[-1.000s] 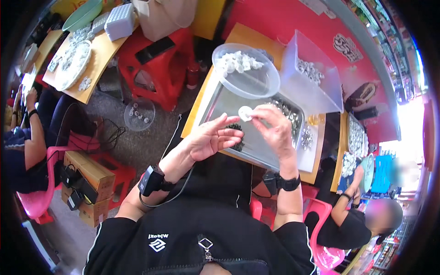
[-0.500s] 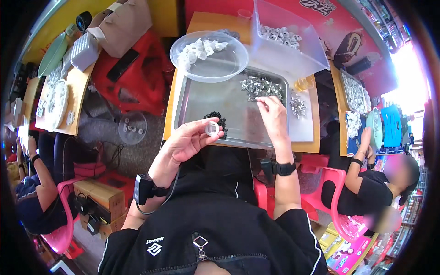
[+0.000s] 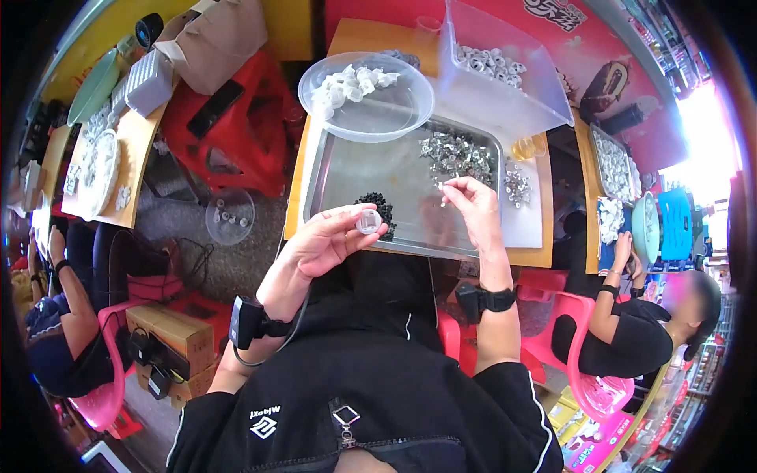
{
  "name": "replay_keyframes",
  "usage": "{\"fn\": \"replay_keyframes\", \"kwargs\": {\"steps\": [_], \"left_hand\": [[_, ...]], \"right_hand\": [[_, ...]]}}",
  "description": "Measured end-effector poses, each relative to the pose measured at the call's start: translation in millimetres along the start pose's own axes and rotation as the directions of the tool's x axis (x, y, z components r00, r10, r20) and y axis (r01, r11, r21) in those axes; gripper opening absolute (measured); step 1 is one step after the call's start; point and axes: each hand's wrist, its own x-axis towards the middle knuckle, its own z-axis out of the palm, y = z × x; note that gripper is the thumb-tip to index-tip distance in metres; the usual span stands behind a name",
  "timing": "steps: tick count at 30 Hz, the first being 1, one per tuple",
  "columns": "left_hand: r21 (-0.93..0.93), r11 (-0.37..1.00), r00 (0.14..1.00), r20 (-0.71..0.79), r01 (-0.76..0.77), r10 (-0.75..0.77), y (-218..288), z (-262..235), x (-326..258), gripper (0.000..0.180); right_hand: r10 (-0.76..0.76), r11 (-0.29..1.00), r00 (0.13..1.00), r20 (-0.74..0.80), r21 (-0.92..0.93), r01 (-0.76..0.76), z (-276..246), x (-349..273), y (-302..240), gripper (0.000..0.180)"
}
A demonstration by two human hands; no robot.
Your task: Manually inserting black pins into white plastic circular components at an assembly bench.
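Observation:
Between the thumb and fingers of my left hand [image 3: 323, 243] is a small round whitish plastic part [image 3: 368, 221], its hollow side facing up. My right hand [image 3: 478, 211] pinches a tiny shiny metal piece [image 3: 441, 188] above the metal tray [image 3: 355, 169]. A heap of small silvery metal pieces [image 3: 461, 155] lies in the tray just beyond my right fingertips. By my left fingertips, a pile of small black parts [image 3: 377, 206] rests at the tray's near side, partly hidden by the hand.
A clear round bowl [image 3: 410, 118] with white parts overhangs the tray's far edge. Behind stands a clear bin [image 3: 505, 98] of white rings. More metal bits [image 3: 516, 185] and a yellowish cup [image 3: 528, 147] sit right of the tray. A co-worker [image 3: 631, 327] sits at the right, another [image 3: 59, 331] at left.
My right hand has drawn back from the metal heap toward me, with a tiny metal piece now visible in its fingertips. My left hand has tilted the round part slightly.

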Motion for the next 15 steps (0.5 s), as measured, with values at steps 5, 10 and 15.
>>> {"fn": "replay_keyframes", "kwargs": {"steps": [5,10,15], "left_hand": [[0.015,1.000,0.998,0.051,0.020,-0.020,0,8,7,0.029],[-0.028,0.999,0.998,0.051,0.021,-0.020,-3,1,6,0.029],[-0.018,1.000,1.000,0.011,0.015,-0.015,-3,3,2,0.030]], "right_hand": [[0.234,0.723,0.961,0.148,0.635,-0.274,-4,-6,8,0.007],[0.230,0.607,0.960,0.160,0.748,-0.270,-2,-6,23,0.009],[0.219,0.598,0.966,0.138,0.764,-0.244,1,-3,23,0.010]]}}
